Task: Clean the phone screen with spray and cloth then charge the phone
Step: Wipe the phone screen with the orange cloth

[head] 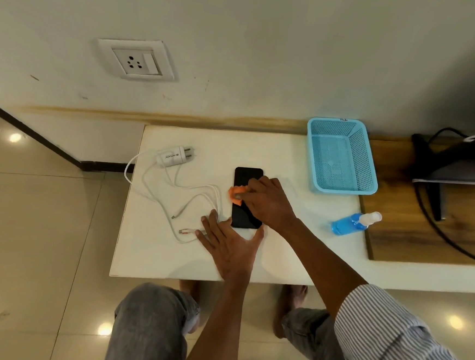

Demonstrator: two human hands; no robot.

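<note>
The phone (247, 197) lies flat on the white table (261, 150), screen up, about in the middle, with its short side toward the front edge. The right hand (266, 202) lies over the phone's right side, its fingers closed on a crumpled orange cloth (236, 192) and pressing it on the glass at the left edge of the phone. The left hand (229, 244) is open and holds nothing; it is flat on the table just in front of the phone, fingers spread, the thumb touching the phone's near corner.

To the left of the phone, white cables (189, 201) lie in loose loops, one loop hanging over the left edge of the table. Their loose ends are near the left hand's fingers. The cables go to a white charger (174, 156) that lies on its side near the back left corner, with the pins pointing right.

A blue spray bottle (352, 223) lies on its side near the right edge of the table, well apart from the phone. A blue basket (342, 155) stands at the back right corner. On the wall above there is a socket (136, 59).
</note>
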